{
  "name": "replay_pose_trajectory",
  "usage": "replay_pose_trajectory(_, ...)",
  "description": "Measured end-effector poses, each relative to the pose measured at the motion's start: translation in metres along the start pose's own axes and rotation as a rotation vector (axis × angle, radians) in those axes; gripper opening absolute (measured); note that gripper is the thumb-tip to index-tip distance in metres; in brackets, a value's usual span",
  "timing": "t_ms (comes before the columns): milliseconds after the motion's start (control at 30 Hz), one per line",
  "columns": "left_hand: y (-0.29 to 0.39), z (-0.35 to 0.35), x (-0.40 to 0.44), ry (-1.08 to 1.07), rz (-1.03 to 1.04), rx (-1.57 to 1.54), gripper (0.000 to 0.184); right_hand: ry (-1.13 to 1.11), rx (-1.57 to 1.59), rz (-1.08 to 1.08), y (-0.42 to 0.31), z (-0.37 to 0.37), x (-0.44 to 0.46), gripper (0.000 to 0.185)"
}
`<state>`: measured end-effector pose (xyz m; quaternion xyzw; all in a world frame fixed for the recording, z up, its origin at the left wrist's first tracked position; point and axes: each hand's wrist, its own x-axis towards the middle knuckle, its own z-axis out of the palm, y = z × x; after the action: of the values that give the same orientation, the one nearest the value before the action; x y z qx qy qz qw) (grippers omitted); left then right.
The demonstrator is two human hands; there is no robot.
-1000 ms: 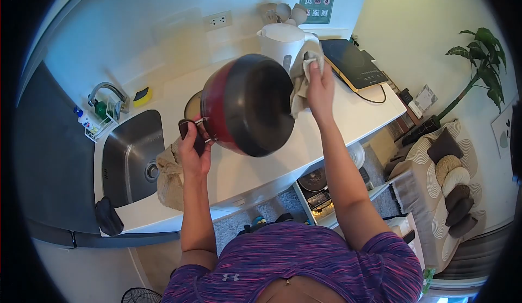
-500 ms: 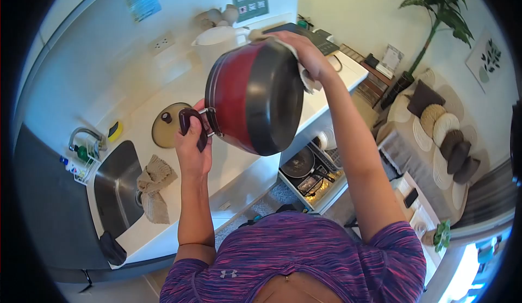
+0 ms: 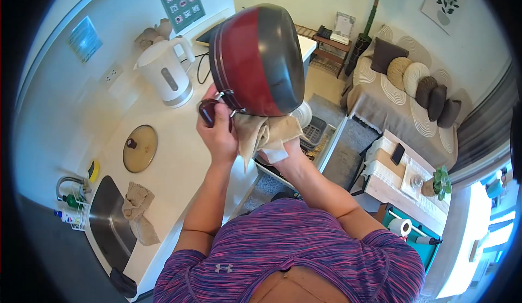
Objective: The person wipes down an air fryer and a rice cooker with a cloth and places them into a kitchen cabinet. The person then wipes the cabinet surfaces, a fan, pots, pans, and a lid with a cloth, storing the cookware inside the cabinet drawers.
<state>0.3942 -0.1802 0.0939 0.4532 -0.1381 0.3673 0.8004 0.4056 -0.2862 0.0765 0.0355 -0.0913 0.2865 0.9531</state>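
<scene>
A red and black cooking pot (image 3: 255, 61) is held tilted on its side in the air, with its black base facing right. My left hand (image 3: 218, 134) is closed around the pot's dark brown handle (image 3: 208, 112). Against the lower side of the pot, my right hand (image 3: 284, 155) presses a beige cloth (image 3: 261, 131); the cloth covers most of its fingers. On the counter to the left lies a glass lid (image 3: 142, 149) with a dark knob.
A white kettle (image 3: 165, 74) stands on the white counter (image 3: 179, 164). At left is a steel sink (image 3: 109, 218) with a crumpled towel (image 3: 140, 216) at its edge. Below the pot, an open drawer (image 3: 333, 145) juts out. A sofa (image 3: 399, 101) and low table (image 3: 375, 178) are farther right.
My right hand and the cloth have moved from the pot's top side down to its lower side. The pot has shifted slightly up, and the view has turned right.
</scene>
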Motion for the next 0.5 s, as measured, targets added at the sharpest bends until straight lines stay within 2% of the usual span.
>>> replay_pose_trajectory(67,-0.008,0.002,-0.005,-0.052,0.022,0.203,0.048,-0.043,-0.062,-0.093,-0.011,-0.009,0.004,0.045)
replay_pose_trajectory(133,-0.01,0.002,-0.009,-0.074,-0.035,0.075,0.05,-0.076,-1.45,-0.534,-0.029,-0.027,0.003,0.041)
replay_pose_trajectory(167,-0.011,0.002,-0.009,-0.093,-0.08,-0.052,0.052,0.242,-1.803,-0.538,-0.039,-0.035,0.0,0.038)
replay_pose_trajectory(200,-0.012,-0.004,-0.008,-0.108,-0.08,-0.059,0.052,0.246,-1.802,-0.556,-0.051,-0.04,0.002,0.038)
replay_pose_trajectory(267,-0.009,-0.016,-0.009,-0.261,-0.178,-0.28,0.05,0.035,-0.326,-0.345,-0.073,-0.038,0.01,0.036)
replay_pose_trajectory(300,-0.003,-0.013,-0.01,-0.31,-0.205,-0.244,0.051,0.004,-0.69,-0.506,-0.085,-0.058,0.017,0.04)
replay_pose_trajectory(333,-0.009,-0.021,-0.01,-0.321,-0.208,-0.248,0.051,0.003,-0.69,-0.518,-0.087,-0.049,0.011,0.04)
replay_pose_trajectory(400,-0.025,-0.043,-0.008,-0.315,-0.305,-0.399,0.049,0.135,-0.641,-0.384,-0.086,-0.018,-0.006,0.051)
replay_pose_trajectory(433,-0.02,-0.029,-0.007,-0.208,-0.313,-0.383,0.051,0.136,-0.65,-0.366,-0.091,-0.014,-0.01,0.052)
replay_pose_trajectory(467,-0.023,-0.028,-0.004,-0.207,-0.312,-0.384,0.051,0.105,-0.639,-0.358,-0.096,-0.012,-0.014,0.053)
replay_pose_trajectory(500,-0.026,-0.031,-0.001,-0.159,-0.383,-0.246,0.048,0.068,-0.629,-0.357,-0.102,-0.01,-0.016,0.054)
